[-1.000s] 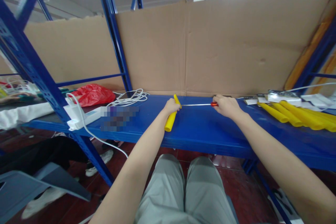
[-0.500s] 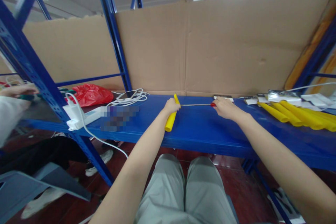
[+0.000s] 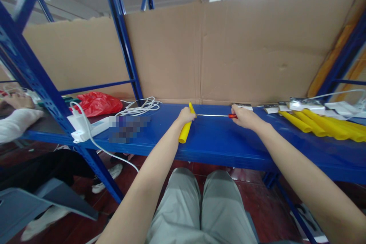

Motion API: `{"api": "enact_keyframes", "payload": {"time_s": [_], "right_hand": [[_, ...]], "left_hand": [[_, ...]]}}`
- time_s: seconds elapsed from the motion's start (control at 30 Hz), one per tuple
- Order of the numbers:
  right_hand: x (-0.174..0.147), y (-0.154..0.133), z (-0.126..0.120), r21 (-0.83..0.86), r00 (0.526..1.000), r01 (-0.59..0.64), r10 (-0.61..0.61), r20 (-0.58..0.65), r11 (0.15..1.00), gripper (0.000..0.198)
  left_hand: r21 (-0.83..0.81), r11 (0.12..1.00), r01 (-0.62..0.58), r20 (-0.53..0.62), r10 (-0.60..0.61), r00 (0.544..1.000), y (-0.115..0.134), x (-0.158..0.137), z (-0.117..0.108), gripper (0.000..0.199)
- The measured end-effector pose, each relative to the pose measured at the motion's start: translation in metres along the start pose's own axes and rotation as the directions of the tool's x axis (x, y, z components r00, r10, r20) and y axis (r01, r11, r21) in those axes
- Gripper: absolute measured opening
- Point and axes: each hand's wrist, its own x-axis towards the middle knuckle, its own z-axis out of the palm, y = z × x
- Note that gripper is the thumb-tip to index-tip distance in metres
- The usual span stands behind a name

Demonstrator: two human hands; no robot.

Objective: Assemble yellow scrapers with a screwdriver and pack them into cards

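Observation:
My left hand is wrapped round a yellow tube that stands tilted over the blue shelf. In my right hand is a screwdriver with a red handle and a long thin metal shaft. The shaft runs level to the left, and its tip meets the side of the yellow tube by my left fingers. Whether the tip enters a screw or hole there is too small to see. Behind my right hand lies a small white-and-dark packet.
More yellow tubes lie at the right beside small boxes. To the left are a power strip, a coiled white cable and a red plastic bag. Another person's hand shows past the blue post.
My right fingers have shifted on the screwdriver, so more of its red handle shows. My left hand and the tube stay in place. The other person's hand has moved farther left.

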Motion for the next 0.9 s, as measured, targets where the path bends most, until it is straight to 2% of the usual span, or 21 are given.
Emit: {"api": "enact_keyframes", "payload": {"time_s": [0.13, 0.33, 0.63, 0.77, 0.9], "right_hand": [[0.002, 0.011, 0.003, 0.006, 0.996, 0.069, -0.068, -0.050, 0.998, 0.015], [0.002, 0.014, 0.002, 0.013, 0.989, 0.135, -0.134, -0.066, 0.991, 0.021], [0.001, 0.010, 0.003, -0.038, 0.983, 0.132, -0.136, -0.124, 0.991, 0.013], [0.002, 0.010, 0.004, -0.022, 0.985, 0.139, -0.141, -0.101, 0.990, 0.022], [0.002, 0.010, 0.005, 0.028, 0.987, 0.139, -0.136, -0.083, 0.990, 0.017]], "left_hand": [[0.038, 0.999, -0.013, 0.002, 0.013, 1.000, 0.000, -0.001, -0.001, 0.010], [0.053, 0.998, -0.014, -0.002, 0.014, 1.000, 0.002, -0.003, -0.003, 0.011], [0.071, 0.997, -0.002, -0.004, 0.002, 1.000, 0.000, -0.003, -0.004, 0.011], [0.046, 0.999, -0.003, -0.007, 0.003, 1.000, 0.000, -0.002, -0.003, 0.009], [0.039, 0.999, 0.003, -0.005, -0.003, 1.000, 0.000, -0.001, -0.002, 0.009]]}}
